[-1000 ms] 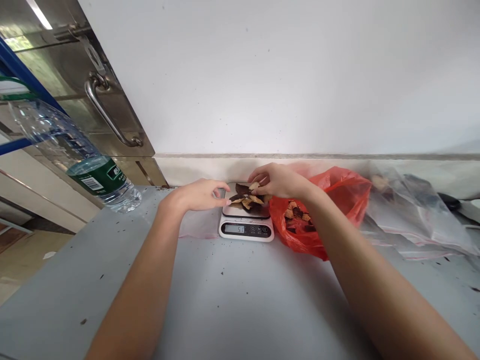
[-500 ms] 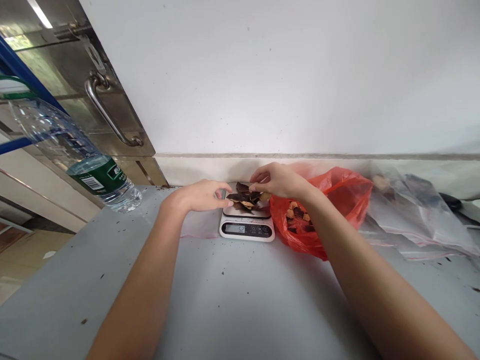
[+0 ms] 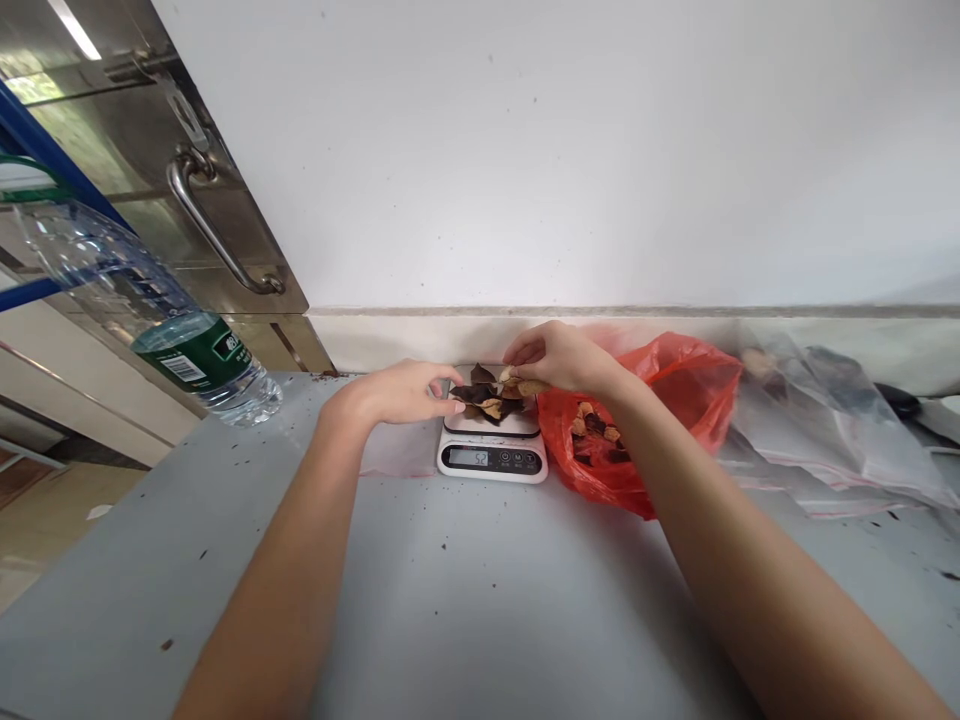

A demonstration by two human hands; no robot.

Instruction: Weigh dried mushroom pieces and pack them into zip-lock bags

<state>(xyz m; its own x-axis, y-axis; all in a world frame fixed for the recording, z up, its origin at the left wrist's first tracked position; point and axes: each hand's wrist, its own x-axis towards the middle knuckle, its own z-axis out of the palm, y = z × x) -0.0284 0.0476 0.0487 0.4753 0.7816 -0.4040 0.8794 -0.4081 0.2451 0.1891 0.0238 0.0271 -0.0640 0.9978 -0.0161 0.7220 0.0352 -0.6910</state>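
Observation:
A white kitchen scale carries a small heap of dark brown dried pieces, some with pale undersides; they look like dried peel. Its display reads about 52. My left hand is at the heap's left edge, thumb and fingers apart, nothing gripped between them. Over the right side of the heap, my right hand pinches a pale tan dried piece between thumb and fingers. Right of the scale lies an open red plastic bag with more dried pieces inside, partly hidden by my right forearm.
Clear zip bags lie at the right; another clear bag is flat left of the scale. A large water bottle with a green label stands at the left. The wall rises behind the grey table, which bears scattered crumbs.
A pale tan piece now shows at my right fingertips, where dark pieces showed before. Pieces on the scale have shifted slightly. My left hand stays about where it was.

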